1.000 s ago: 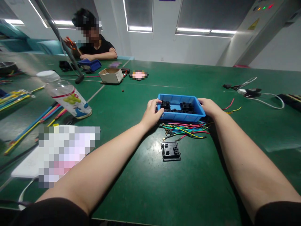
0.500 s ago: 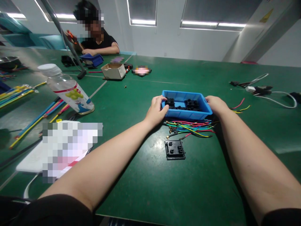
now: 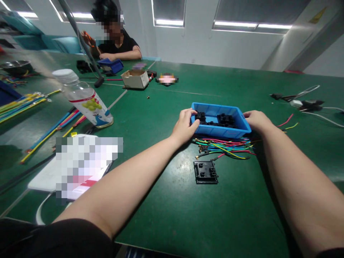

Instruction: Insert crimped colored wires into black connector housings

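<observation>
A blue plastic bin (image 3: 220,132) sits on the green table with several black plastic parts (image 3: 226,119) inside. My left hand (image 3: 185,123) grips its left end, thumb at the near side and fingers over the rim. At the opposite end, my right hand (image 3: 257,122) is closed on the bin's edge, its fingertips partly hidden. Just in front of the bin lies a bundle of coloured wires (image 3: 223,147) with small metal ends. Nearer to me, a square black plastic plate (image 3: 205,172) with raised posts lies flat.
To the left stand a tilted-looking bottle (image 3: 90,104), a white device with a screen (image 3: 43,175) and long cables (image 3: 51,134). Farther back are a cardboard box (image 3: 135,79), a metal pole (image 3: 80,39) and a seated person (image 3: 118,44) beside a dark blue bin (image 3: 110,66). Cords (image 3: 309,104) lie at right.
The whole view has shifted, so everything appears a little farther right. Both hands keep their hold at the bin's ends, and the bin shows no clear movement on the table.
</observation>
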The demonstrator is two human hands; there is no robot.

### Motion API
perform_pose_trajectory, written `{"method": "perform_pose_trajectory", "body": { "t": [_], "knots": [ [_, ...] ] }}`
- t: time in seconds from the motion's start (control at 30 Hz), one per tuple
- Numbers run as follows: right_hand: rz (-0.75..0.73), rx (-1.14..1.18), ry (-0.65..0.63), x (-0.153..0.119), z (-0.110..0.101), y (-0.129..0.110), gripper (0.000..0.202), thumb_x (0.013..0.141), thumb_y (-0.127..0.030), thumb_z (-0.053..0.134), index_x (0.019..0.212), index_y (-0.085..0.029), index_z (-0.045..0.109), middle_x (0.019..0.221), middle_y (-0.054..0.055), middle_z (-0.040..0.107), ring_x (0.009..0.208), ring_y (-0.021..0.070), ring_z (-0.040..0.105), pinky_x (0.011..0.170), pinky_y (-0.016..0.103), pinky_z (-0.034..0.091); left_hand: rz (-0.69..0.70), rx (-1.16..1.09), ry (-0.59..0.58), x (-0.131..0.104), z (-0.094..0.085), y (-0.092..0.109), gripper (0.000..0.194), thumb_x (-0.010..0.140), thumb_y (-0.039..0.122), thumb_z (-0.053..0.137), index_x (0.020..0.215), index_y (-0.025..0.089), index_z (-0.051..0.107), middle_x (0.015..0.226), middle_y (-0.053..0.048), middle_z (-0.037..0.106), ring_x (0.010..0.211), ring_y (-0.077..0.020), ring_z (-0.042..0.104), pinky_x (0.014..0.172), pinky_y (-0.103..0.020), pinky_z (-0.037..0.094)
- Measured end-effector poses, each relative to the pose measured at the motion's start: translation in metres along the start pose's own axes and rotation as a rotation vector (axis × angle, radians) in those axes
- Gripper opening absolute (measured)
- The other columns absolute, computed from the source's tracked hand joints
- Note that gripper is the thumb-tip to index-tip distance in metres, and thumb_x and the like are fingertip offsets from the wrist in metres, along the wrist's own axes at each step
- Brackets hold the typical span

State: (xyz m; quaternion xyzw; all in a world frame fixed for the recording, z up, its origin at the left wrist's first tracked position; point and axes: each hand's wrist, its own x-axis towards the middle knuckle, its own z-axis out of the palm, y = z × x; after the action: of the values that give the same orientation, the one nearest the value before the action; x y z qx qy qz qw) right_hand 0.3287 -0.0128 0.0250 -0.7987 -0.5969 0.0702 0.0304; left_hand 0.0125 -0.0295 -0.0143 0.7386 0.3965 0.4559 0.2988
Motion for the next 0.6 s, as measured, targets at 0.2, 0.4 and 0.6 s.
{"method": "perform_pose_trajectory", "body": {
  "t": [0.2,0.4,0.6],
  "knots": [
    [-0.041,-0.073,0.022,-0.008,-0.006,-0.006,0.037,0.075,-0.044,0.063,0.095,-0.015,0.074,0.097,0.022,0.072,0.086,0.0279,0.064,0.065,0.033,0.038,0.012,-0.003,0.003,0.001,0.000,0.000,0.025,0.087,0.026,0.053,0.112,0.021,0.051,0.134,-0.012,0.045,0.134,-0.0245,0.043,0.114,-0.046,0.038],
    [-0.133,-0.069,0.088,-0.022,0.004,0.000,0.030,0.080,-0.041,0.055,0.097,-0.020,0.069,0.101,0.013,0.073,0.085,0.0250,0.063,0.064,0.028,0.039,0.025,0.010,-0.002,0.002,0.001,-0.003,0.025,0.087,0.023,0.050,0.112,0.021,0.051,0.135,-0.012,0.046,0.136,-0.0239,0.042,0.114,-0.047,0.037],
    [-0.113,-0.039,0.247,-0.024,0.017,0.001,0.022,0.081,-0.037,0.049,0.088,-0.022,0.064,0.095,0.013,0.071,0.079,0.0270,0.061,0.058,0.031,0.034,0.045,0.044,-0.019,0.002,0.001,-0.004,0.026,0.089,0.027,0.047,0.114,0.021,0.049,0.137,-0.015,0.044,0.137,-0.0246,0.039,0.113,-0.049,0.038]
  ]
}}
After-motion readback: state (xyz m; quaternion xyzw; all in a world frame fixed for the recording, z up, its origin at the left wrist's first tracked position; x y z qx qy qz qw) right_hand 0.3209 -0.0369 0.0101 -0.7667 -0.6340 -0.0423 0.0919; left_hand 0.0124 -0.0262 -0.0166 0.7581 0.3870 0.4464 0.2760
